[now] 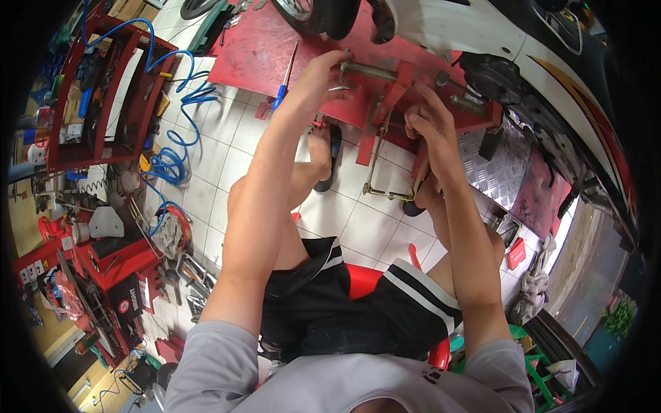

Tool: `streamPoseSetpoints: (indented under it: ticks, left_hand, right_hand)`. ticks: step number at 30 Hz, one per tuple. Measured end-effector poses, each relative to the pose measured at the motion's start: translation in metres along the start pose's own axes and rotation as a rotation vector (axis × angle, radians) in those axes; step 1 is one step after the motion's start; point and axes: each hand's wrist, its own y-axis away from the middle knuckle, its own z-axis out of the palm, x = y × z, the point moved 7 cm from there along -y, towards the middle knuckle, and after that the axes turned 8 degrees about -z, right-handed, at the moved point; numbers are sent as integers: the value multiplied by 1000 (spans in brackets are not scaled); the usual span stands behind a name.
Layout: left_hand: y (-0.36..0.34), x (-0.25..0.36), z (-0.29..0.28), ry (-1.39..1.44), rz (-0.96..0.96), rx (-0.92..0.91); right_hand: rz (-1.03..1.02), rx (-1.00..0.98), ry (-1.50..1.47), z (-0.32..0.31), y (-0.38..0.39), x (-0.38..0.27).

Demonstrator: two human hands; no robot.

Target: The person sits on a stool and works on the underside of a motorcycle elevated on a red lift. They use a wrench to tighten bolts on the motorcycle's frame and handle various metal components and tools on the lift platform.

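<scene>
White floor tiles (354,224) extend to the left hand (325,74), spread at the end of a dull threaded metal rod (372,70), and the right hand (430,127), curled, hold indeterminable, beside a red steel clamp bracket (394,96) edging a flat red platform (255,48), a white-panelled motorcycle (441,24) beyond.

Left hand (325,74) outstretched — right hand (436,125) partly curled.

- Between the left hand (327,77) and right hand (428,125), a threaded rod (370,71) and red bracket (396,88) block a straight crossing.
- Left of the left hand, the red platform (241,51) offers room, interrupted by a screwdriver (281,95).
- Beyond, the motorcycle (441,24) closes the way.
- Between the knees, tiled floor (337,220) gives passage.
</scene>
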Motion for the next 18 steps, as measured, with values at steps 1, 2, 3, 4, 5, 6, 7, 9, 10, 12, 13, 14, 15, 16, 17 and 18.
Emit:
streamPoseSetpoints:
  ticks: [1, 2, 3, 4, 5, 6, 7, 9, 10, 12, 13, 14, 15, 16, 17, 18]
  left_hand:
    - [2, 4, 3, -16, 26, -2]
    - [4, 7, 5, -32, 53, -4]
    - [5, 9, 6, -47, 79, -6]
    - [0, 5, 2, -87, 44, -51]
    - [-6, 1, -9, -127, 11, -87]
    - [-12, -6, -18, -166, -22, -124]
    - [-12, -9, -16, -192, -63, -91]
    - [0, -4, 0, -258, -137, -20]
    - [5, 2, 6, -173, -66, -4]
    - [11, 10, 15, -5, 76, 25]
    - [9, 9, 13, -43, 73, -2]
    - [5, 7, 5, -80, 70, -23]
    - [2, 4, -1, -118, 66, -44]
    - [0, 0, -4, -162, -28, -23]
    - [-1, -3, -6, -206, -122, -2]
    - [-1, -8, -8, -250, -215, 19]
  right_hand:
    - [1, 2, -2, -1, 0, 0]
    - [-2, 1, 2, -1, 0, 1]
    - [-5, -1, 6, -2, 0, 3]
    - [-11, -5, 10, -2, 0, 2]
    - [-10, -12, 11, 1, -1, 2]
    - [-9, -19, 13, 3, -1, 2]
    - [-5, -14, 22, 1, -2, 4]
    - [-10, 0, 11, -3, 0, 2]
    - [-9, -1, 5, -3, 0, 2]
    - [-13, -4, 15, -2, 0, 3]
    - [-17, -2, 23, -3, 0, 2]
    - [-17, -7, 4, -2, 0, 3]
    - [-16, -11, -16, -2, -1, 4]
    - [-15, -13, -33, -2, -1, 4]
    - [-10, -6, -33, -3, -1, 5]
    - [-6, 0, -33, -3, -1, 4]
